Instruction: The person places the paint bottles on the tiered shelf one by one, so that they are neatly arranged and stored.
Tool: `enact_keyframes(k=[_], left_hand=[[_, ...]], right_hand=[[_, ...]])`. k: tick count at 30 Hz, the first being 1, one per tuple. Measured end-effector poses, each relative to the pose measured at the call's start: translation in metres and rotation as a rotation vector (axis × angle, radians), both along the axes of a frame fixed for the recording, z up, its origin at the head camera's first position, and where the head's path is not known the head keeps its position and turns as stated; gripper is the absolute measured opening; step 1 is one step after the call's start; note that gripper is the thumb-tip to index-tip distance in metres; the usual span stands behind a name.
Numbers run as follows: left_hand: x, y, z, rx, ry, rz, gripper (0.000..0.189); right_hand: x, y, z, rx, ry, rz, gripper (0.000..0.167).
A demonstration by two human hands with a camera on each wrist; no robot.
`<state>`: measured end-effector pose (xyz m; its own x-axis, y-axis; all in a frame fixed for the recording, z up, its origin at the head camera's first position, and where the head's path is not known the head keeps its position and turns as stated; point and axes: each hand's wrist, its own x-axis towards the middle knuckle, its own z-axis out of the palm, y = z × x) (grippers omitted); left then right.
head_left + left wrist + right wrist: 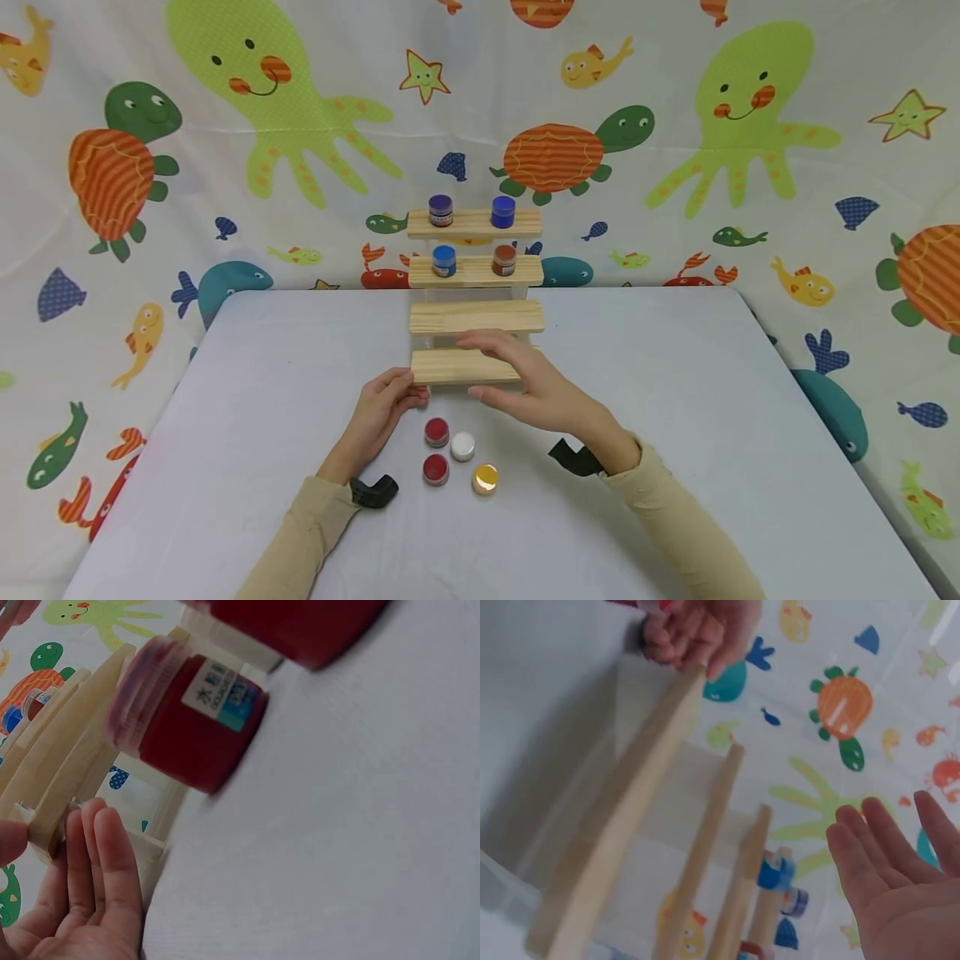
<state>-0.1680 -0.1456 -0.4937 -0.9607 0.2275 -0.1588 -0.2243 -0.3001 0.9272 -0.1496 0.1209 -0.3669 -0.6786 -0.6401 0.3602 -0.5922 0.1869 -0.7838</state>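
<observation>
A wooden stepped shelf rack [476, 317] stands at the back of the table. At the left end of its lowest board, my left hand [378, 412] pinches the wood, thumb on top and fingers beneath, as the left wrist view shows. My right hand [540, 387] hovers around the right part of that board, fingers extended and thumb apart, holding nothing. In front of the rack sit two red paint jars [437, 432], a white paint jar [462, 447] and a yellow paint jar [485, 479]. One red jar [199, 712] looms large in the left wrist view, its label showing.
On the top board are a purple jar [441, 210] and a dark blue jar [503, 212]. The board below carries a light blue jar [444, 261] and a brown jar [505, 259]. A curtain [480, 75] printed with sea animals hangs behind the white table [285, 358].
</observation>
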Motion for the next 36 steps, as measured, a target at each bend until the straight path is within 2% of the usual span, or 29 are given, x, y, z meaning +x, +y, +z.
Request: enact_keyframes(k=[8,13,18,24,28,31,36], left_hand=[[0.001,0.000,0.003,0.010,0.006,-0.003,0.029],[0.001,-0.001,0.003,0.015,0.000,0.004,0.029],[0.001,-0.001,0.003,0.022,0.005,0.005,0.027],[0.001,-0.001,0.002,0.019,0.006,0.003,0.031],[0.000,-0.001,0.001,0.026,0.009,0.001,0.031],[0.001,-0.001,0.001,0.025,0.014,-0.002,0.030],[0.002,-0.001,0.001,0.014,0.012,0.005,0.030]], right_hand=[[0.016,-0.002,-0.029,-0.035,-0.099,0.024,0.043],[0.024,-0.005,-0.056,-0.066,-0.148,0.040,0.033],[0.034,-0.007,-0.077,-0.102,-0.179,0.001,0.017],[0.043,-0.007,-0.085,-0.096,-0.297,-0.086,0.010],[0.043,-0.005,-0.091,-0.088,-0.383,-0.104,0.009],[0.042,-0.003,-0.096,-0.112,-0.457,-0.080,0.011],[0.041,0.004,-0.106,-0.149,-0.600,0.021,0.017]])
